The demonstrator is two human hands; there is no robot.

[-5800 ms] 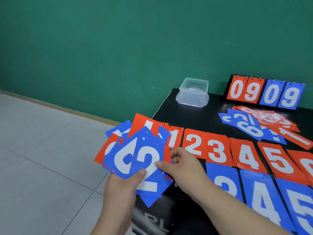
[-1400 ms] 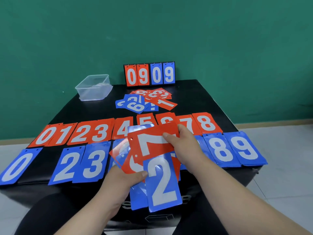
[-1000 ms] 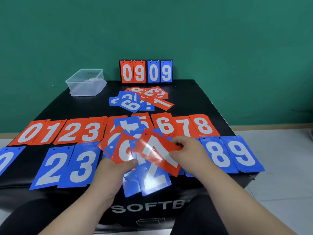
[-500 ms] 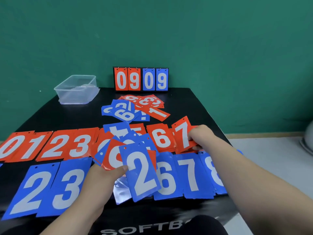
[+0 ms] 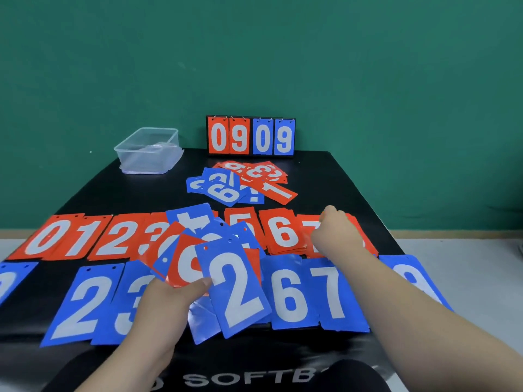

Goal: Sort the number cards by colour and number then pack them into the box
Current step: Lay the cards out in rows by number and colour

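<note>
My left hand grips a fan of red and blue number cards, with a blue 2 card on top. My right hand rests with curled fingers on the red 7 card pile in the red row; whether it still pinches a card is hidden. A row of red cards from 0 upward lies across the black table. A blue row lies in front of it. The clear plastic box stands at the back left.
A loose heap of blue and red cards lies behind the rows. A small flip scoreboard reading 0909 stands at the table's back edge against the green wall. Light floor tiles show at both sides.
My right hand pulled the red 7 card from the fan, carried it to the right and set it down on the red 7 pile. The blue 2 now tops the fan.
</note>
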